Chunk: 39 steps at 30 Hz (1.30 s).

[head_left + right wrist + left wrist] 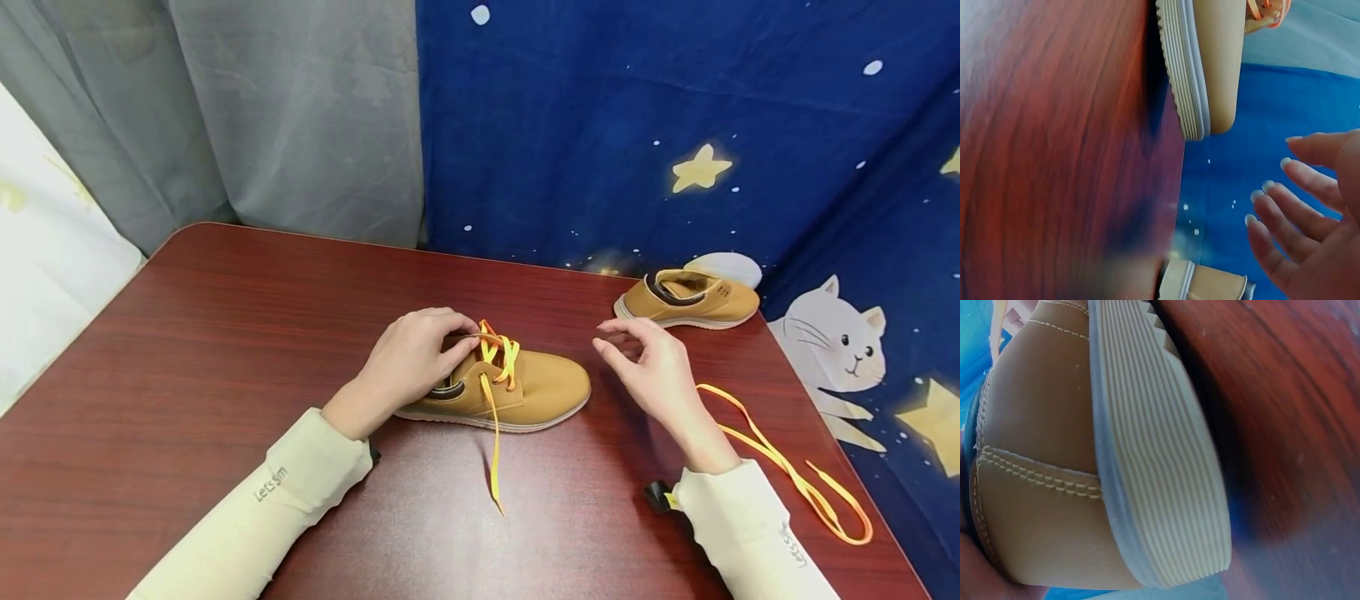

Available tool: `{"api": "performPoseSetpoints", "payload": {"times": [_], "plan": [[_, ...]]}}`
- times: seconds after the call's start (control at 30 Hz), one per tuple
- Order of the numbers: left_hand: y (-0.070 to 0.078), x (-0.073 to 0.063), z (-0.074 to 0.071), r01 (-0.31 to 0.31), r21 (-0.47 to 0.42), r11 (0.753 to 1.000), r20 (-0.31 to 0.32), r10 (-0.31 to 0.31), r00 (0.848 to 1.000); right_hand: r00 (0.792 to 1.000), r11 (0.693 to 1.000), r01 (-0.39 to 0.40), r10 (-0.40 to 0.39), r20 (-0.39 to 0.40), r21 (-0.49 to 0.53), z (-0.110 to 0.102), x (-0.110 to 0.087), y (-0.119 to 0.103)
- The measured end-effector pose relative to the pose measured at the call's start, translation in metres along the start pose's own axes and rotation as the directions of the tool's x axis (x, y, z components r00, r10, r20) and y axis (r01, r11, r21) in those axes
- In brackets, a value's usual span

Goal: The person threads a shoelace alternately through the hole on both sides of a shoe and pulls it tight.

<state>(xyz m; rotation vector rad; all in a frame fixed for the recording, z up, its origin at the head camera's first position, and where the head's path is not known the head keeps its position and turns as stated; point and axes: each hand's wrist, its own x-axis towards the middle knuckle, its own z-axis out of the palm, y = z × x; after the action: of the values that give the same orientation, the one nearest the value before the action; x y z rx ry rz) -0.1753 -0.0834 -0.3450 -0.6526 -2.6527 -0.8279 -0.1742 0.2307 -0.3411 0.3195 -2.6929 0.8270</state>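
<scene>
A tan shoe (551, 383) stands on the table with its toe to the right, yellow-orange shoelace (509, 358) threaded through its eyelets. One lace end hangs over the near side onto the table. At the shoe's opening, my left hand (412, 354) pinches the top of the tongue between thumb and fingers. The left wrist view shows the shoe's heel and ribbed pale sole (1160, 462) close up. My right hand (656, 371) hovers to the right of the toe, fingers loosely bent and apart, holding nothing; in the right wrist view its spread fingers (1285, 225) touch nothing.
A second tan shoe (720, 304), without a lace, sits at the table's back right corner. A loose yellow-orange shoelace (806, 487) lies on the right side, partly behind my right wrist. Grey and blue curtains (540, 150) hang behind the reddish-brown table (225, 333).
</scene>
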Motion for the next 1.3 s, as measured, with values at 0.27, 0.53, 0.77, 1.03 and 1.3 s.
{"api": "performPoseSetpoints", "payload": {"times": [0.27, 0.53, 0.77, 1.03, 1.3], "plan": [[0.001, 0.000, -0.002, -0.001, -0.008, 1.000, 0.014, 0.001, 1.000, 0.993, 0.996, 0.043, -0.051, -0.105, -0.081, -0.006, 0.007, 0.013], [0.002, 0.000, -0.009, 0.002, -0.014, 1.000, 0.048, -0.002, 0.999, 0.999, 0.991, -0.017, 0.010, -0.053, -0.135, -0.015, 0.016, 0.022], [0.007, 0.002, -0.010, 0.000, -0.011, 1.000, 0.074, 0.000, 0.997, 0.995, 0.973, -0.088, 0.095, 0.022, -0.214, -0.028, 0.027, 0.034], [0.019, 0.011, -0.013, 0.000, -0.014, 1.000, 0.048, 0.001, 0.999, 0.992, 0.964, -0.083, 0.104, 0.072, -0.252, -0.034, 0.034, 0.046], [0.042, 0.032, -0.018, -0.019, 0.015, 1.000, 0.124, 0.017, 0.992, 0.989, 0.966, -0.079, 0.106, 0.099, -0.246, -0.031, 0.038, 0.054]]}}
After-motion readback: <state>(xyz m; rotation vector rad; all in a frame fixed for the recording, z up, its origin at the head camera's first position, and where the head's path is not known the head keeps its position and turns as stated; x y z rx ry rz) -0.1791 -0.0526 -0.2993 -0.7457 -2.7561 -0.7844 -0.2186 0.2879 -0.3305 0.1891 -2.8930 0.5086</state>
